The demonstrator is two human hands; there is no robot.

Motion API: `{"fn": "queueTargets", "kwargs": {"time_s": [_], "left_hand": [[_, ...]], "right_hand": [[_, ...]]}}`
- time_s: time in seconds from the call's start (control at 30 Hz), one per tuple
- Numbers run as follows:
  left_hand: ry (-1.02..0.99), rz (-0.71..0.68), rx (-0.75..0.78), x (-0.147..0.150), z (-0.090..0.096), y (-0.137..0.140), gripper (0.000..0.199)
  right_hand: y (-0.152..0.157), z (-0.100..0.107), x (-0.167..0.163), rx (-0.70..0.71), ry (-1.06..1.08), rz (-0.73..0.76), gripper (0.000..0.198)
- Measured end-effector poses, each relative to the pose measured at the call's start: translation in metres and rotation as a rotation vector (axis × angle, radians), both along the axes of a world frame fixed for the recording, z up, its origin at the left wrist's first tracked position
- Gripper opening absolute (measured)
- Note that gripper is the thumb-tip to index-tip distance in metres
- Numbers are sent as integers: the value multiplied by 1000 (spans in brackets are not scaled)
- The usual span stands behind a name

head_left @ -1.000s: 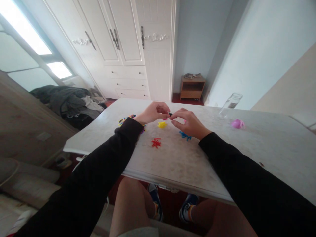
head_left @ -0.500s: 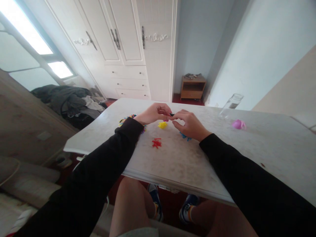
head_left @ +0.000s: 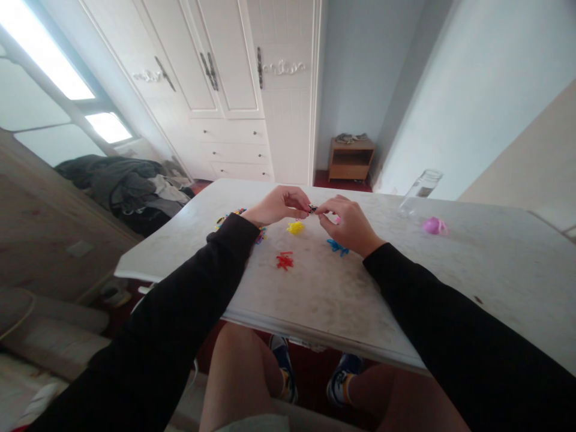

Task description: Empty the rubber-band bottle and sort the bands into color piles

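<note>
My left hand is closed in a pinch on a small dark piece, with a bit of red at its edge; what kind of piece it is I cannot make out. From the other side, my right hand has thumb and finger pinched at the same piece. Below the hands lie a yellow pile and a red pile of small thin pieces. A blue pile sits beside my right hand. Partly hidden behind my left wrist is a larger multicoloured pile. Something pink shows behind my right fingers.
A clear glass bottle stands at the table's far right, with a purple balloon-like object near it. The table's front edge runs above my knees. Clothes are heaped at the left. A white wardrobe stands beyond.
My right hand has shifted slightly right, uncovering more of the blue pile and of the dark piece between the fingertips. My left hand stays almost in place.
</note>
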State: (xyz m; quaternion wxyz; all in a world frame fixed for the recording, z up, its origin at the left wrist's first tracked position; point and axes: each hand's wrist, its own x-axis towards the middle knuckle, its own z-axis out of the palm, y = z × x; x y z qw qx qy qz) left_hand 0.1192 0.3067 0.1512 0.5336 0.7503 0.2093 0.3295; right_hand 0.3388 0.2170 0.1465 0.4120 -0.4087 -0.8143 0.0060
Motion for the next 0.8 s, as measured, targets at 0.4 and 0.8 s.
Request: {"fn": "queueTargets", "kwargs": {"time_s": [0.4, 0.8], "left_hand": [[-13, 40, -20, 1, 1, -1, 38], [-26, 69, -80, 2, 1, -3, 40]], "right_hand": [[-35, 8, -31, -77, -168, 376, 18], [-38, -2, -44, -275, -276, 464, 13]]}}
